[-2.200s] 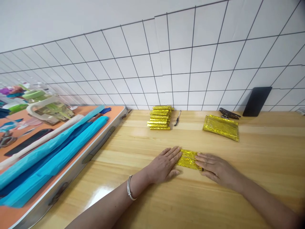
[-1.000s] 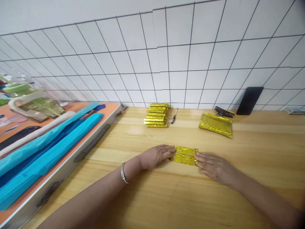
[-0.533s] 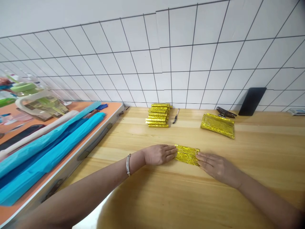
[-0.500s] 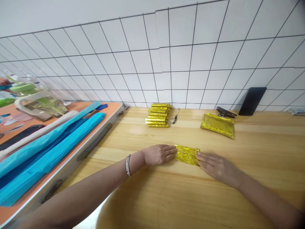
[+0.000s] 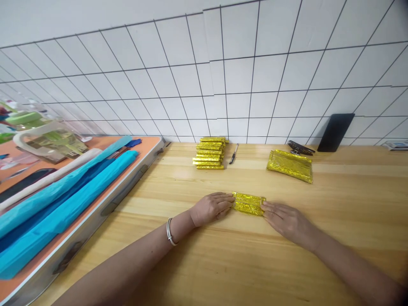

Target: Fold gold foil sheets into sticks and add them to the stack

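Two hands at a small gold foil piece, the left hand (image 5: pixel 212 208) with fingers close together on its left end, the right hand (image 5: pixel 283 219) with fingertips on its right end. Grasped or merely pressed down: impossible to tell, with thumbs mostly hidden. Around the left wrist, a silver bangle (image 5: pixel 171 231).

Between the hands, the gold foil piece (image 5: pixel 249 204), flat on the table (image 5: pixel 223 263), with a line along its length. Beyond it, near the wall (image 5: pixel 242 76) of white tiles with dark lines, a pile of narrow gold strips (image 5: pixel 210 153); just to the right of that, a pen (image 5: pixel 233 154), dark at the near end. Farther right, a larger gold foil packet (image 5: pixel 289 165), with a dark claw clip (image 5: pixel 301 148) at its far edge, and then a black slab (image 5: pixel 336 132) tilted against the wall.

Well to the left, on an orange surface (image 5: pixel 149 146): bright blue rolls (image 5: pixel 79 206), a pale roll (image 5: pixel 63 174) and a green-lidded jug (image 5: pixel 52 142).
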`<state>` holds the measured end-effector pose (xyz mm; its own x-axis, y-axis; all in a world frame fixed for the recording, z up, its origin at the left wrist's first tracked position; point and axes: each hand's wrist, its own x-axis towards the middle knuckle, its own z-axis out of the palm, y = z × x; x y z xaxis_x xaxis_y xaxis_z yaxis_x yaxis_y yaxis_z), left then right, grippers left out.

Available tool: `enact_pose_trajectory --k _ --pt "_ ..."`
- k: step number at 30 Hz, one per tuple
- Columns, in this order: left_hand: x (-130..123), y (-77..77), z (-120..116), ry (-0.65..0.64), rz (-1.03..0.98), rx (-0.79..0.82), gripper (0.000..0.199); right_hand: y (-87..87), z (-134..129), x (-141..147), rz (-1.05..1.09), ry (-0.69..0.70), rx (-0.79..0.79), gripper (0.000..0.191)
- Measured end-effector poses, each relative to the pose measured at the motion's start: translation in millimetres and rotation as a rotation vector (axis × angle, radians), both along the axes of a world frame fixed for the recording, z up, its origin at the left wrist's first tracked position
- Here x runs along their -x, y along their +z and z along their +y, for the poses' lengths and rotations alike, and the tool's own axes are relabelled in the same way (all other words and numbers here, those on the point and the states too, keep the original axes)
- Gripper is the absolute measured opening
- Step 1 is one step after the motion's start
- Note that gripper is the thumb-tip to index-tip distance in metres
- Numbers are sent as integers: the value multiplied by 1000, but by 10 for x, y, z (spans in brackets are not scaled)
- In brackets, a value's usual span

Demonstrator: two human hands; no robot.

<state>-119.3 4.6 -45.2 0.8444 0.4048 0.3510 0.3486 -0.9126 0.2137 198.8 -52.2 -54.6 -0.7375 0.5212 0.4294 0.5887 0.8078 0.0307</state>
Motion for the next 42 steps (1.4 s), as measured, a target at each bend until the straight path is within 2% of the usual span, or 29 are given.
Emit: enact_pose_trajectory --k 7,15,21,29,35,39,42 --pt "3 78 -34 -35 27 22 31 -15 19 26 135 -13 18 25" --pt "7 -7 -46 -14 10 42 23 39 -12 20 124 18 59 25" --pt "-58 22 -126 84 -133 222 18 60 -29 37 151 0 87 24" --pt "-160 28 -180 228 -252 359 19 52 -96 182 257 -213 237 16" --pt "-276 35 -283 402 -299 351 18 62 -49 246 416 -300 381 14" --pt "-316 24 -331 542 -298 309 16 57 -5 268 460 -350 378 16" --pt "-292 22 -345 594 -276 297 16 59 -2 276 465 -362 371 14"
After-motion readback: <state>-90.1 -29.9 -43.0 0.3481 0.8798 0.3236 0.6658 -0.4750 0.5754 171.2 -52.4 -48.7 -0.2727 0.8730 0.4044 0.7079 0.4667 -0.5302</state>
